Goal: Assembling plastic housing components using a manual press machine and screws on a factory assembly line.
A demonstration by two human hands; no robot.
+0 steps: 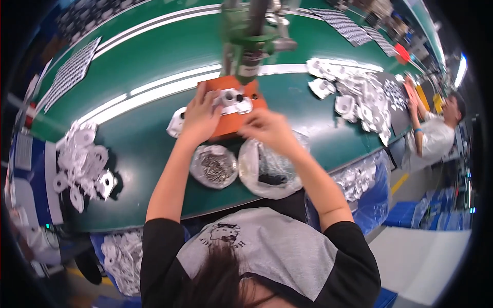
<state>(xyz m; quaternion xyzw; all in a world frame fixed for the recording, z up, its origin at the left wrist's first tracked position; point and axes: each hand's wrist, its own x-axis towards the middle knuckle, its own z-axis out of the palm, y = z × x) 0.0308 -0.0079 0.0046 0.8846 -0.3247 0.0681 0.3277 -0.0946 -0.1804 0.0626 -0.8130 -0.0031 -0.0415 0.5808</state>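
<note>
Block [230,124] is carrying a white part [233,105]; left hand [201,117] is lying unclenched over the block's left edge, beside the part; right hand [267,129] is hovering, blurred, by its near right corner, whether grasping anything I cannot tell

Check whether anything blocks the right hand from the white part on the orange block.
Nothing visible lies between the right hand and the white part; the left hand is at its left, the overhead tool toward its far side.
</note>
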